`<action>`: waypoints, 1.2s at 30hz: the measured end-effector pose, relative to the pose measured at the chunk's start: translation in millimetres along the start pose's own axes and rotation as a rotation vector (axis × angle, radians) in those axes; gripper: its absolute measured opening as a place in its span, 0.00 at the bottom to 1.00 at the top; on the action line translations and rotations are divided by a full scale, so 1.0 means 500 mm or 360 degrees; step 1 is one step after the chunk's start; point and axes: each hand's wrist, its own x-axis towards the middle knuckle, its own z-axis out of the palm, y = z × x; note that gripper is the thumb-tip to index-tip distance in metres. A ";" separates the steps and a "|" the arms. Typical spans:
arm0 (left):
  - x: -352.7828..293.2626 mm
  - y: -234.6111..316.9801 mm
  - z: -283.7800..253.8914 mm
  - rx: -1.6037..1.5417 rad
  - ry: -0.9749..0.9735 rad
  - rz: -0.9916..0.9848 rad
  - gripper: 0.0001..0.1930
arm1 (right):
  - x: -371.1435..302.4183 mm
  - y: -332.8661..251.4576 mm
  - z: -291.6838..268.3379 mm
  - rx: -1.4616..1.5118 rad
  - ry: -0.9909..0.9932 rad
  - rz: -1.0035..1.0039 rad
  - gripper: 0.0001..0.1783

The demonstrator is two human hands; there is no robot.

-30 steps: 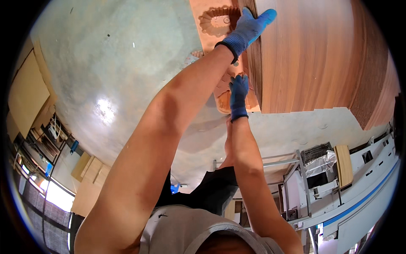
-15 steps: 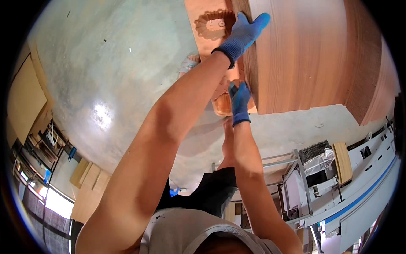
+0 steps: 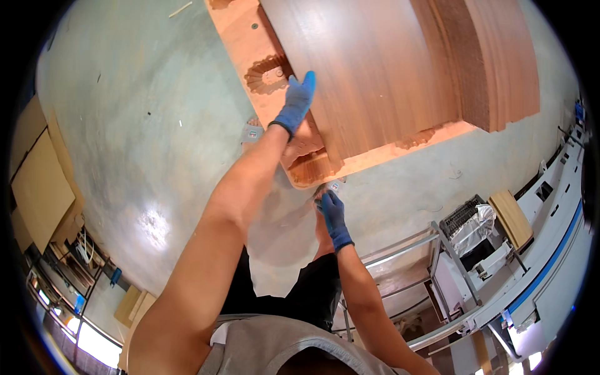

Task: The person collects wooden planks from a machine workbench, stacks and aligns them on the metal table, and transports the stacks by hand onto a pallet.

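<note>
A stack of brown wood-grain panels (image 3: 375, 81) lies on an orange pallet (image 3: 234, 47) with scalloped recesses. My left hand (image 3: 299, 100), in a blue knit glove, rests at the stack's left edge, thumb and fingers apart. Its fingertips touch the top panel near the edge; the underside of the hand is hidden. My right hand (image 3: 333, 215), also gloved in blue, hangs below the pallet's near corner, apart from the panels. Its fingers are loosely extended and nothing shows in them. Just beyond it is my sandalled foot (image 3: 335, 186).
Another sandalled foot (image 3: 252, 132) shows beside the pallet's left edge. A metal frame (image 3: 400, 250) and a long white machine (image 3: 544, 244) with a blue stripe stand at the right. Flat boards (image 3: 42, 187) lean at the far left. A thin strip (image 3: 180, 9) lies on the floor.
My right hand has come off the pallet's corner and back toward me. The pallet and panels now appear farther left and angled, with more of the near edge showing. My left hand stays at the panels' edge.
</note>
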 end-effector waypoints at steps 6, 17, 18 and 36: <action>-0.062 -0.027 -0.095 0.0196 -0.0019 0.0155 0.24 | -0.102 -0.015 -0.134 0.0133 0.0097 -0.0068 0.19; -0.620 -0.206 -0.268 0.1421 -0.0198 0.0952 0.07 | -0.519 -0.398 -0.397 -0.0025 0.0130 -0.1124 0.14; -0.670 -0.210 -0.242 0.1548 -0.0194 0.1018 0.06 | -0.627 -0.474 -0.414 0.0109 0.0126 -0.1225 0.15; -1.002 -0.129 -0.241 0.0936 -0.0669 0.0904 0.19 | -1.672 -0.282 -0.346 -0.0144 -0.1631 -0.2809 0.13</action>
